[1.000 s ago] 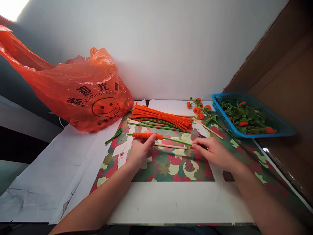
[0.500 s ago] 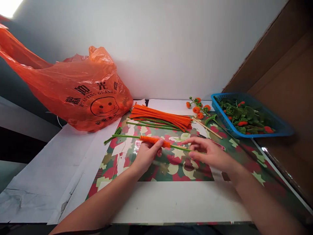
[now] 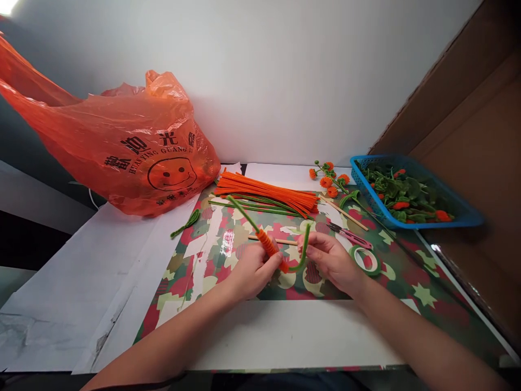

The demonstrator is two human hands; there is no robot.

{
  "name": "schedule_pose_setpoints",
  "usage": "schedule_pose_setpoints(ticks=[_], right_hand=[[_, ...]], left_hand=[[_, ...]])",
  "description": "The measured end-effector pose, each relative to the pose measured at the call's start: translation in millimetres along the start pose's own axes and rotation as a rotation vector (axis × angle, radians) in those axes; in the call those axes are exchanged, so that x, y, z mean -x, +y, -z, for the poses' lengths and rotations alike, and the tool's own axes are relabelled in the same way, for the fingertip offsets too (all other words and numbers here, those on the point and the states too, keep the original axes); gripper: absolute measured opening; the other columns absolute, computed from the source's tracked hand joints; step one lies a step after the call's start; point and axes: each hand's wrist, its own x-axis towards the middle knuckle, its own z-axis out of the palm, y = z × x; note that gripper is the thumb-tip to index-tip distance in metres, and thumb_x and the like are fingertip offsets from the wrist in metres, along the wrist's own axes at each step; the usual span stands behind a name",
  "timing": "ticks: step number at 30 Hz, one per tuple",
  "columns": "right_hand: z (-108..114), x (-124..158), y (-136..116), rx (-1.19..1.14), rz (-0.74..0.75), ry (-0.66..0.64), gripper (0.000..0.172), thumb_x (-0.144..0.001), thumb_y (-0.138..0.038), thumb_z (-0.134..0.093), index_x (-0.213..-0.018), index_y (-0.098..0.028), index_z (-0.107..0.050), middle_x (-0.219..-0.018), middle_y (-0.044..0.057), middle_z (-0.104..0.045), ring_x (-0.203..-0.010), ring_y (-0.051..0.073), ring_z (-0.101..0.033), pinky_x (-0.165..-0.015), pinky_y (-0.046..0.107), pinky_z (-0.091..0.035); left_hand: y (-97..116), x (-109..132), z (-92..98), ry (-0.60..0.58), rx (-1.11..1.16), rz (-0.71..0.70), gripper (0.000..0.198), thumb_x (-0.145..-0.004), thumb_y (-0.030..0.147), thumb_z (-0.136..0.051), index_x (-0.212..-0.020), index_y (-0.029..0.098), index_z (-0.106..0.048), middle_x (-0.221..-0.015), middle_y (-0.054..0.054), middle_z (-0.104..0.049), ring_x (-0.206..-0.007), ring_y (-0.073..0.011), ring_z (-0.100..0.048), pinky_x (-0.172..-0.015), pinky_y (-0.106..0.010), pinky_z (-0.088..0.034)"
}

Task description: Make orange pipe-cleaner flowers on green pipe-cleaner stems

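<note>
My left hand is closed around an orange pipe-cleaner coil, which is tilted up to the left. A green pipe cleaner runs through the coil and sticks out at both ends. Its near end curves upward on the right, where the fingertips of my right hand pinch it. Behind the coil, a thin wooden stick lies on the patterned mat. A bundle of orange pipe cleaners lies further back, with several green pipe cleaners along its front side.
Pink-handled scissors and a green tape roll lie right of my hands. Orange pipe-cleaner flowers and a blue basket of greenery stand behind. At left are a folded green piece and an orange plastic bag.
The coil has swung from nearly level to tilted. My right hand has moved in and bent the green end upward. The tape roll and scissors now show more fully.
</note>
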Motion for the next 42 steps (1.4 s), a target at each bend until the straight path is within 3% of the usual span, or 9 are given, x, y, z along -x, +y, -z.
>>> schedule_pose_setpoints(ticks=[7, 10, 13, 17, 25, 29, 32, 35, 42], right_hand=[[-10, 6, -7, 0.186, 0.344, -0.084, 0.028, -0.095, -0.039, -0.045, -0.085, -0.022, -0.065, -0.087, 0.004, -0.060, -0.088, 0.017, -0.056, -0.083, 0.031, -0.044], [-11, 6, -4, 0.126, 0.317, -0.048, 0.026, -0.095, -0.039, -0.046, -0.086, -0.023, -0.065, -0.088, 0.004, -0.061, -0.088, 0.018, -0.057, -0.084, 0.032, -0.045], [-10, 5, 4, 0.106, 0.188, 0.051, 0.026, -0.093, -0.042, -0.047, -0.087, -0.023, -0.064, -0.087, 0.004, -0.061, -0.084, 0.018, -0.057, -0.080, 0.031, -0.047], [-10, 5, 9, 0.110, 0.098, 0.182, 0.025, -0.093, -0.042, -0.046, -0.087, -0.023, -0.061, -0.084, 0.002, -0.060, -0.075, 0.016, -0.055, -0.072, 0.029, -0.048], [-16, 12, -13, 0.787, 0.638, 0.223, 0.014, -0.090, -0.020, -0.048, -0.081, -0.020, -0.058, -0.095, 0.007, -0.064, -0.099, 0.022, -0.055, -0.089, 0.039, -0.040], [-15, 8, -8, 0.921, 0.411, 0.304, 0.018, -0.088, -0.023, -0.051, -0.071, -0.019, -0.054, -0.067, 0.002, -0.062, -0.068, 0.018, -0.057, -0.076, 0.037, -0.041], [-15, 6, -5, 0.641, 0.098, 0.285, 0.026, -0.090, -0.037, -0.049, -0.070, -0.020, -0.051, -0.060, -0.001, -0.059, -0.045, 0.013, -0.051, -0.052, 0.029, -0.042], [-14, 5, -5, 0.282, -0.137, 0.222, 0.033, -0.086, -0.048, -0.053, -0.070, -0.020, -0.050, -0.062, -0.002, -0.059, -0.034, 0.008, -0.043, -0.035, 0.023, -0.035], [-15, 3, -3, 0.021, -0.085, 0.257, 0.036, -0.079, -0.053, -0.061, -0.081, -0.017, -0.060, -0.068, 0.001, -0.064, -0.049, 0.009, -0.052, -0.043, 0.019, -0.042]], left_hand=[[-11, 0, -7.7, 0.179, 0.087, -0.022, 0.017, -0.092, 0.034, -0.045, -0.097, 0.019, -0.050, -0.079, -0.001, -0.060, -0.050, -0.0094, -0.049, -0.048, -0.022, -0.040], [-16, -2, -10.0, 0.357, 0.057, -0.083, 0.039, -0.093, 0.031, -0.044, -0.129, 0.024, -0.031, -0.112, -0.007, -0.057, -0.058, -0.0092, -0.053, -0.055, -0.025, -0.046], [-16, -3, -8.9, 0.435, -0.089, -0.094, 0.053, -0.093, 0.028, -0.043, -0.140, 0.024, -0.019, -0.102, -0.006, -0.059, -0.073, -0.0143, -0.057, -0.067, -0.028, -0.046], [-12, -3, -3.7, 0.259, -0.360, -0.016, 0.050, -0.088, 0.021, -0.043, -0.137, 0.020, -0.034, -0.067, 0.003, -0.050, -0.059, -0.0147, -0.048, -0.057, -0.025, -0.039], [-13, 1, -1.5, -0.176, -0.738, -0.219, 0.032, -0.078, 0.013, -0.042, -0.102, 0.021, -0.061, -0.062, 0.001, -0.055, -0.054, -0.0155, -0.047, -0.050, -0.025, -0.028], [-12, 1, 0.5, -0.050, -0.598, -0.232, 0.034, -0.083, 0.018, -0.047, -0.117, 0.020, -0.055, -0.065, 0.002, -0.057, -0.054, -0.0138, -0.048, -0.052, -0.024, -0.035], [-10, -2, 2.5, 0.198, -0.361, -0.226, 0.024, -0.089, 0.026, -0.048, -0.111, 0.021, -0.057, -0.072, 0.001, -0.055, -0.060, -0.0127, -0.051, -0.058, -0.023, -0.043], [-11, -4, 1.8, 0.243, -0.185, -0.208, 0.018, -0.091, 0.031, -0.048, -0.098, 0.021, -0.061, -0.090, -0.003, -0.055, -0.076, -0.0145, -0.057, -0.064, -0.025, -0.050], [-11, -1, -2.8, 0.228, 0.009, -0.107, 0.044, -0.085, 0.039, -0.060, -0.125, 0.026, -0.047, -0.119, -0.008, -0.053, -0.088, -0.0168, -0.061, -0.072, -0.028, -0.053]])
